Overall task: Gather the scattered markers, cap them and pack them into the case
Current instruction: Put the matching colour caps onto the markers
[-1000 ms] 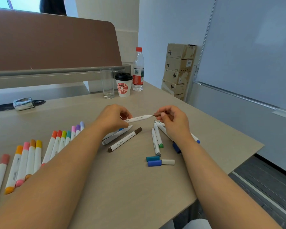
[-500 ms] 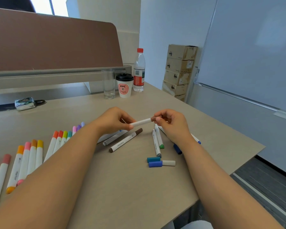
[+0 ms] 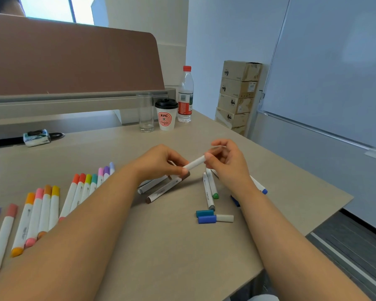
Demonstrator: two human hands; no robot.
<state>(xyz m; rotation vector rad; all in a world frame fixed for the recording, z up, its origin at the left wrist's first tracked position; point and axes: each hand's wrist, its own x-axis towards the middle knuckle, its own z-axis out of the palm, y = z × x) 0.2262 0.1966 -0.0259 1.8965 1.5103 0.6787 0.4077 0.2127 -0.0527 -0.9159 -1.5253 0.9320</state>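
Pinching the white marker by its near end, my left hand holds it raised, on my side of the paper cup. Its long axis runs away rightward into my right hand, whose curled fingers grip the far end, so I think the push must go along this line.

Left forearm and right forearm reach forward, converging. Left grip, fingers curled, pinches one end of a slim white plastic marker barrel. Right grip, fingers curled, pinches the other end.
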